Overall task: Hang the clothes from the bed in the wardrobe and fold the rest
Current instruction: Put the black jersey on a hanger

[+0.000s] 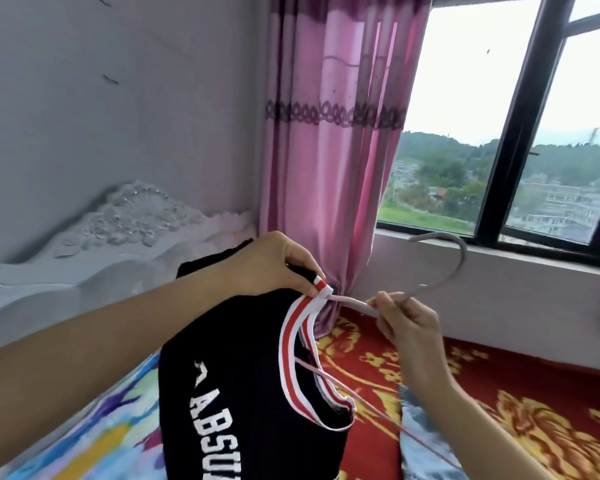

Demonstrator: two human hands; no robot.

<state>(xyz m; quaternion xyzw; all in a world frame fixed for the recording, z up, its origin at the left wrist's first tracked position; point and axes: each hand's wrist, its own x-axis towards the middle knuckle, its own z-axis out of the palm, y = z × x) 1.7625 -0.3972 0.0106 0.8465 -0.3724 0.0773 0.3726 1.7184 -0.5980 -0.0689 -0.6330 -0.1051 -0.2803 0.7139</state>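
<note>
A black shirt (250, 393) with white letters and a red-and-white striped collar (302, 327) hangs in the air over the bed. My left hand (274, 265) pinches the shirt at the top of the collar. My right hand (406, 320) grips a pale pink hanger (447, 271) at the base of its hook. One arm of the hanger runs into the neck opening, and its thin lower bar slants down to the right below the collar.
A bed with a red and gold blanket (499, 403) and a bright patterned sheet (94, 431) lies below. A grey-blue garment (416, 420) lies on the blanket. The carved white headboard (118, 237), a pink curtain (329, 150) and a dark-framed window (520, 133) stand behind.
</note>
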